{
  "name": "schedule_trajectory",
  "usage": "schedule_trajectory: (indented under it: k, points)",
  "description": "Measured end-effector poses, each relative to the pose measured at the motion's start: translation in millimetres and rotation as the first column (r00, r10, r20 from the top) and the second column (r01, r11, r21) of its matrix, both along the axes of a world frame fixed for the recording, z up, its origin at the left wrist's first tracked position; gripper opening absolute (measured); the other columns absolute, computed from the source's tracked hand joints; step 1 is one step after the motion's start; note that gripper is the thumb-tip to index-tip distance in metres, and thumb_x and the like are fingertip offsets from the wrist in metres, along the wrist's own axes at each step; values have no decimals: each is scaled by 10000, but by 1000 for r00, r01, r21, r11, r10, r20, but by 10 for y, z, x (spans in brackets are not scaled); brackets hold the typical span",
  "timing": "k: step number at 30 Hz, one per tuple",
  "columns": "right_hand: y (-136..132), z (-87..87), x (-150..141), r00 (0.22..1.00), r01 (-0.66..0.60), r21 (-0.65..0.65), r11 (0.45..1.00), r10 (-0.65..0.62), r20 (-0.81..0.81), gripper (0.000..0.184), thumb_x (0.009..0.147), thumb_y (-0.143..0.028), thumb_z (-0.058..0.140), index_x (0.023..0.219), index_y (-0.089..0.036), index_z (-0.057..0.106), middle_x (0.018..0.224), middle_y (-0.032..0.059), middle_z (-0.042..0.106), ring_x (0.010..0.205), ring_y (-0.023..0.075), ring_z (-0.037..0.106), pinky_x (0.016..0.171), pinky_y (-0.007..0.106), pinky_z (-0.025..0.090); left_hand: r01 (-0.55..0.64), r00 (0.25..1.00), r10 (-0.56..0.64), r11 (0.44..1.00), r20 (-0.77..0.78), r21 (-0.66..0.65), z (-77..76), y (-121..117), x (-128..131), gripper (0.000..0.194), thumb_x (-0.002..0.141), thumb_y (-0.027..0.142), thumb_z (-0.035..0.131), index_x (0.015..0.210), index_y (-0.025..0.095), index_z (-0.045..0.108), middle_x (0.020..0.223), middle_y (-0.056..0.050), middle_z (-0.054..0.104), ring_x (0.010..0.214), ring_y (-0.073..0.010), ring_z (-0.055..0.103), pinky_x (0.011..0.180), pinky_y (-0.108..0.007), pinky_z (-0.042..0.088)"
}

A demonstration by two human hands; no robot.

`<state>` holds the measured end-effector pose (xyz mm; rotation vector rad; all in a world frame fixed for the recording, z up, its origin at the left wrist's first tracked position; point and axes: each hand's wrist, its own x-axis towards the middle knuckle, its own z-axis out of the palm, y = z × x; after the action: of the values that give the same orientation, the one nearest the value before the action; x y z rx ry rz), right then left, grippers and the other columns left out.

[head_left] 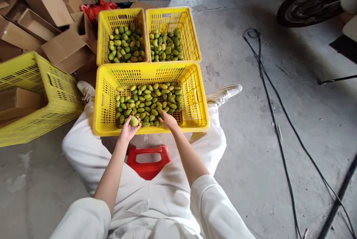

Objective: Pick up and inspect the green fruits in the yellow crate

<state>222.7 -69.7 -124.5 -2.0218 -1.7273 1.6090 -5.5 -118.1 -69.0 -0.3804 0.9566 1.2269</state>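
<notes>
A pale green mango (134, 121) rests in my left hand (129, 129), fingers curled round it, above the near side of the front yellow crate (150, 131). My right hand (169, 120) reaches over the same rim, its fingers bent in among the mangoes (147, 99). What those fingers grip, if anything, is hidden. Green and yellowish mangoes lie loose across the bottom of this crate, which stands between my legs.
Behind stand two more yellow crates of mangoes, a left one (99, 38) and a right one (196, 41). Cardboard boxes (65, 49) and another yellow crate (58, 93) are at left. A red plastic piece (149, 170) sits between my thighs; a black cable (272, 101) lies right.
</notes>
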Motion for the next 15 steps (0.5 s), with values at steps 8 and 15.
schedule_trajectory:
  k: [8,15]
  points:
    - [114,-117,-53,906,-329,-131,935,352,236,365,981,-257,528,1241,-110,737,1253,215,741,1224,329,668,959,341,508,-73,995,44,921,-85,-384,87,275,61,152,989,243,448,998,199,593,895,-88,600,755,-190,616,574,-281,515]
    - [100,-71,-41,879,-382,-128,915,403,255,423,1014,-284,467,1313,-92,697,1289,213,729,1161,296,703,868,292,520,-133,968,147,988,-204,80,959,1642,-249,460,996,460,448,1406,250,463,1275,-150,565,1143,-300,623,852,-440,588]
